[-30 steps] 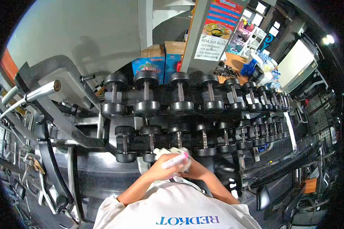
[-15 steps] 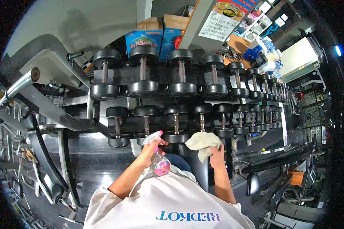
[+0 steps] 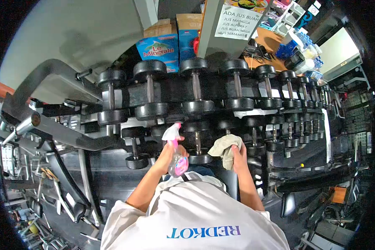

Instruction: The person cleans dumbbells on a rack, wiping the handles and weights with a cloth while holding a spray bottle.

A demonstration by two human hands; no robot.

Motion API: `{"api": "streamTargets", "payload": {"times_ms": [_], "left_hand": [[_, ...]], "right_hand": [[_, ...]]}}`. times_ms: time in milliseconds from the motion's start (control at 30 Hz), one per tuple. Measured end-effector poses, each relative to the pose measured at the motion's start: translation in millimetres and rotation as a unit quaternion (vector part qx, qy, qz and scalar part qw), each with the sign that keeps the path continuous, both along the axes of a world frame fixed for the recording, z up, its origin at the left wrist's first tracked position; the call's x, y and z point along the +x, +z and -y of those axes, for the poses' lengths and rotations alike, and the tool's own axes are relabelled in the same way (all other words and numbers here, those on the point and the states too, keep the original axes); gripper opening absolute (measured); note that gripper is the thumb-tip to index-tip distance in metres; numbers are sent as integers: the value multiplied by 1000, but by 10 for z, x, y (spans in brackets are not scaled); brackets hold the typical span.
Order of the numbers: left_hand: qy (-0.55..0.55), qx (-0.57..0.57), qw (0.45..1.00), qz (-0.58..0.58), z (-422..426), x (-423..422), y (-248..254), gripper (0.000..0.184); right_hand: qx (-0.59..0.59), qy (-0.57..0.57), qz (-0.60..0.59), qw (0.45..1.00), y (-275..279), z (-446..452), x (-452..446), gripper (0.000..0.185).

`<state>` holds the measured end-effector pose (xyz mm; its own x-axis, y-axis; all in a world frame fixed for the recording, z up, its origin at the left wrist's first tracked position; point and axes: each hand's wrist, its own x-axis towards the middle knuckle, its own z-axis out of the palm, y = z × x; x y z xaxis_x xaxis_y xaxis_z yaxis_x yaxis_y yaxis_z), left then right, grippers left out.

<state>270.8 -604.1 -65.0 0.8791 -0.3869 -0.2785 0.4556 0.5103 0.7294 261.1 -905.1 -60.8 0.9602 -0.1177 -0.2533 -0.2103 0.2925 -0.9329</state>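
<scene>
PLACE: gym | EVIDENCE: dumbbells are arranged in two tiers; a tubular exercise machine is positioned at view left | ADJACENT: a juice list is posted on a pillar

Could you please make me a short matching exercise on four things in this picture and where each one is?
Things:
1. spray bottle
2. cloth
3. white printed sheet
4. Le Minerale carton

Places:
A. on the grey pillar
B. in the right hand
C. beyond the upper row of dumbbells
D. in the left hand

Right pairs: 1-D, 2-B, 3-A, 4-C.
</scene>
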Motion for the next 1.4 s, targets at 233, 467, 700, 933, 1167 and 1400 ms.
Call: {"api": "streamTargets", "payload": {"times_ms": [233,467,700,933,1167,1400], "left_hand": [[91,168,971,142,333,1009,666,61],[93,253,957,107,564,1733,913,57],[97,268,956,70,648,1452,804,53],[43,266,963,26,602,757,522,52],[19,311,950,-31,690,524,410,44],[125,386,914,21,828,832,564,44]], "right_hand": [[-59,122,21,991,-57,15,710,36],[-45,157,18,986,-139,191,885,36],[-74,178,3,981,-146,487,942,38],[-84,101,-7,991,29,721,997,38],[-83,111,25,990,-49,790,1152,39],[-210,108,142,961,284,506,1744,48]]}}
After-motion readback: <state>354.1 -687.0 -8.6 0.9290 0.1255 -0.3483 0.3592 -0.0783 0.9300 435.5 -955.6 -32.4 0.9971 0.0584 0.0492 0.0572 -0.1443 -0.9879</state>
